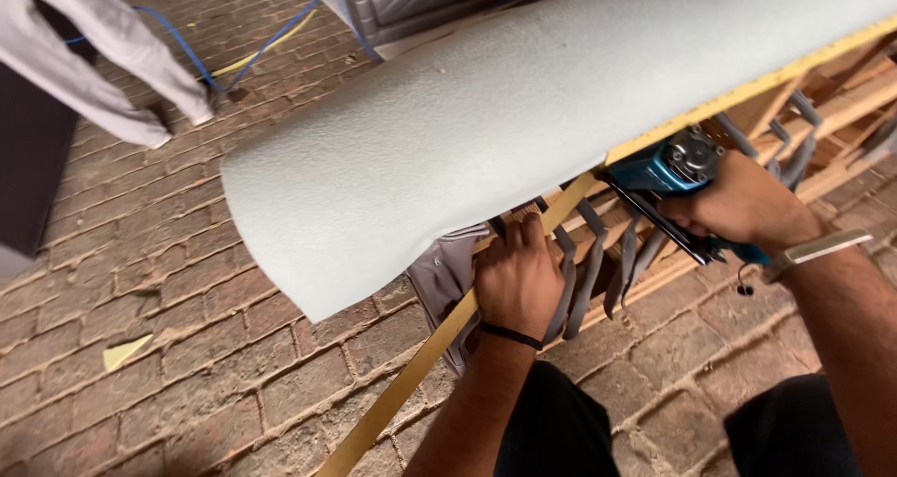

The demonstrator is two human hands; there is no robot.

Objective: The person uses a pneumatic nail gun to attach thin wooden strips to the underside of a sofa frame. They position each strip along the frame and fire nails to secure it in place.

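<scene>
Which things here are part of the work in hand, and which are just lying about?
In use:
- left hand on long yellow strip
- right hand gripping blue power stapler
- white foam sheet
- grey webbing straps
- wooden frame

Lying about:
- blue cable
- yellow scrap on brick floor

Both forearms are bare, with no sleeves in view. The left hand [519, 276] has a thin black band around its wrist. The right hand [743, 201] has a flat silver metal bracelet at its wrist. Black trousers cover both legs.
</scene>
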